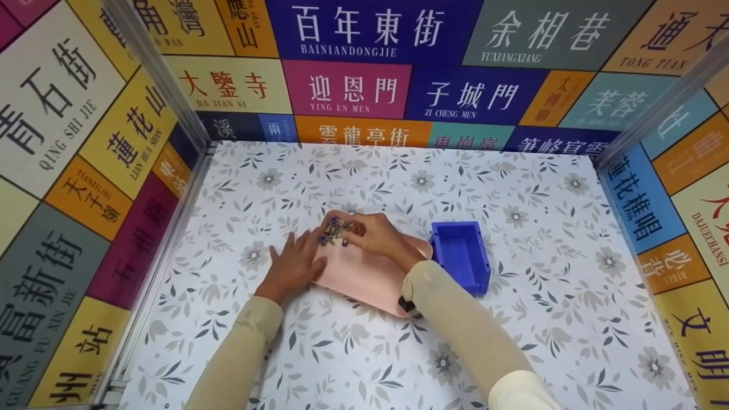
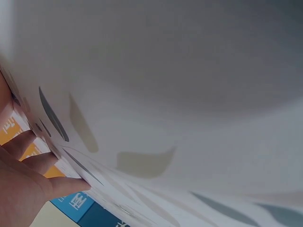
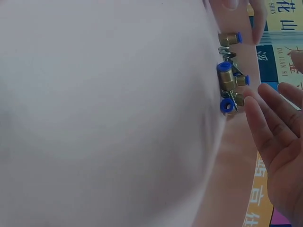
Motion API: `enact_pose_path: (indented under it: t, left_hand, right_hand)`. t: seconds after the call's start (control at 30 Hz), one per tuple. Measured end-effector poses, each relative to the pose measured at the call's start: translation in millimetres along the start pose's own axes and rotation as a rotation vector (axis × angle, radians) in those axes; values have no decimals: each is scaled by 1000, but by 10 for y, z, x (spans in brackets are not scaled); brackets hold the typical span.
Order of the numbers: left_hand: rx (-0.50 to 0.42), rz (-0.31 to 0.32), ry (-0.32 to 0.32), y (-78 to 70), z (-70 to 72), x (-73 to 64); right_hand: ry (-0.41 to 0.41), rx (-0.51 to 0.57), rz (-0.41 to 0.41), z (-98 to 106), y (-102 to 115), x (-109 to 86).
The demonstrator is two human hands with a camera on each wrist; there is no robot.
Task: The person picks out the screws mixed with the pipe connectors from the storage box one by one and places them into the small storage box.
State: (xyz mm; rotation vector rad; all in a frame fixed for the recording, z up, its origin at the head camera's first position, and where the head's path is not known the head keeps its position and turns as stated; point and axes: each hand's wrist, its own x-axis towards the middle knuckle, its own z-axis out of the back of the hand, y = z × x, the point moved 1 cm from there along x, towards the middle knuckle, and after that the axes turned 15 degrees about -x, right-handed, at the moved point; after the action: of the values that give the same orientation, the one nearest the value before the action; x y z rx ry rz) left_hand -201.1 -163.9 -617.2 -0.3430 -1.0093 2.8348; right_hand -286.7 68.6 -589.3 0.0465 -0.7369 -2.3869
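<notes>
A pink tray [image 1: 364,279] lies on the table with a small pile of brass push-in fittings [image 1: 336,230] with blue rings, mixed with screws, in its far left corner. My right hand [image 1: 379,236] is over the tray at the pile. In the right wrist view its fingers [image 3: 265,127] are fairly straight beside the fittings [image 3: 228,78], one fingertip close to or touching one, and nothing shows in its grasp. My left hand [image 1: 293,265] rests at the tray's left edge, fingers spread, thumb over the rim. In the left wrist view, its fingers [image 2: 42,163] touch the floral surface.
A blue plastic bin [image 1: 461,256] stands right of the tray, close to its edge. A dark object [image 1: 407,306] shows at the right wrist by the tray's near corner. A floral cloth [image 1: 342,359] covers the table. Lettered panels [image 1: 353,85] enclose the back and sides.
</notes>
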Motion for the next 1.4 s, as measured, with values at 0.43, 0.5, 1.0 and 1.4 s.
enact_pose_path:
  t: [0.43, 0.5, 1.0, 1.4]
  left_hand:
    - [4, -68, -38, 42, -3, 1]
    - [4, -65, -37, 41, 0, 3]
    - [0, -64, -29, 40, -3, 2]
    - [14, -57, -29, 56, -2, -5]
  right_hand:
    - [35, -4, 51, -155, -3, 66]
    - [41, -14, 50, -171, -1, 75]
    - [65, -95, 20, -290, -6, 156]
    - [69, -161, 16, -363, -27, 165]
